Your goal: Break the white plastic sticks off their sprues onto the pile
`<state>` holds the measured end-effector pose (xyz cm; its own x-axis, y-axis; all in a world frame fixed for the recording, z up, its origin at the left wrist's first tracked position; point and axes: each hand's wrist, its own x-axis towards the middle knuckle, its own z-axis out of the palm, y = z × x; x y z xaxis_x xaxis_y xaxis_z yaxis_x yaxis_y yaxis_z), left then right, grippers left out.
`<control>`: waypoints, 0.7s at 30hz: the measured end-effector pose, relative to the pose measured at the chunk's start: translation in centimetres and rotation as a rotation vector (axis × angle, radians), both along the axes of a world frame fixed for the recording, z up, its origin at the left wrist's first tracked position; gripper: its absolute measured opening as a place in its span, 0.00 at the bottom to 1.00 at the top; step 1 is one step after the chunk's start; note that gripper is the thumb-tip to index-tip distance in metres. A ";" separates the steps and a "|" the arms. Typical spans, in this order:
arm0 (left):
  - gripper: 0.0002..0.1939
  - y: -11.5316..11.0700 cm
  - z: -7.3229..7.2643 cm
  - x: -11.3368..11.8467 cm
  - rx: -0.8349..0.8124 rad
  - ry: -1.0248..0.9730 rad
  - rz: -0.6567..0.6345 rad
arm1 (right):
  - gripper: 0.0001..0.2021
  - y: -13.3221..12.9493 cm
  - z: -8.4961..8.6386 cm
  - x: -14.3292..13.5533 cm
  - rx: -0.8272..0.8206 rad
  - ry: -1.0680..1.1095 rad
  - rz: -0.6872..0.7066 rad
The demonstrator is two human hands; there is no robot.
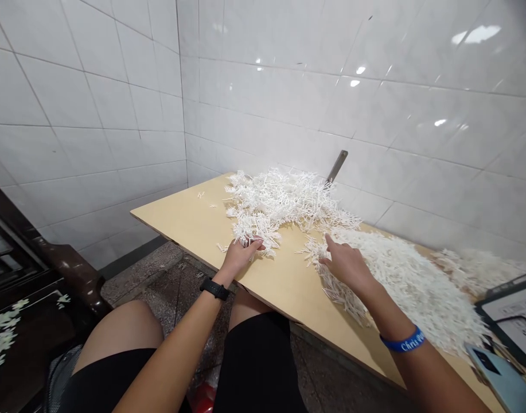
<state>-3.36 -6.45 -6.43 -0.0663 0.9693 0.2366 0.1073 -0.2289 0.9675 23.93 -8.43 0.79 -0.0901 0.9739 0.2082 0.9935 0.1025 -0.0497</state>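
My left hand (240, 256) is at the near edge of a small clump of white branched pieces (257, 225), thumb and fingers closed together among them. Exactly which pieces it holds is partly hidden. My right hand (347, 265) is at the left side of a wide heap of small loose white sticks (411, 278). Its index finger stretches out and the thumb stands apart, with the other fingers bent; no piece shows in its grasp. Behind both hands, a larger tangled pile of white branched pieces (288, 195) lies against the wall side of the board.
The wooden board (189, 215) ends close to my knees. A flat metal bar (338, 165) leans up from the pile by the tiled wall (263, 86). At the right lie a phone (501, 376) and a dark-framed case (516, 315). Dark furniture (39, 246) stands at left.
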 end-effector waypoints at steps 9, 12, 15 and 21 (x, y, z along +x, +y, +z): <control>0.18 -1.1 0.8 0.2 0.047 0.136 -0.116 | 0.18 -0.6 -2.0 -8.6 -0.029 0.602 0.505; 0.13 -1.1 0.5 0.2 0.041 0.185 -0.174 | 0.18 0.7 -3.5 -10.4 0.005 0.667 0.525; 0.11 -1.1 0.4 0.2 0.019 0.284 -0.239 | 0.19 2.0 -4.4 -10.9 -0.083 0.832 0.489; 0.14 -1.3 0.8 0.1 -0.024 0.306 -0.404 | 0.20 2.3 -3.2 -10.3 -0.417 1.125 0.635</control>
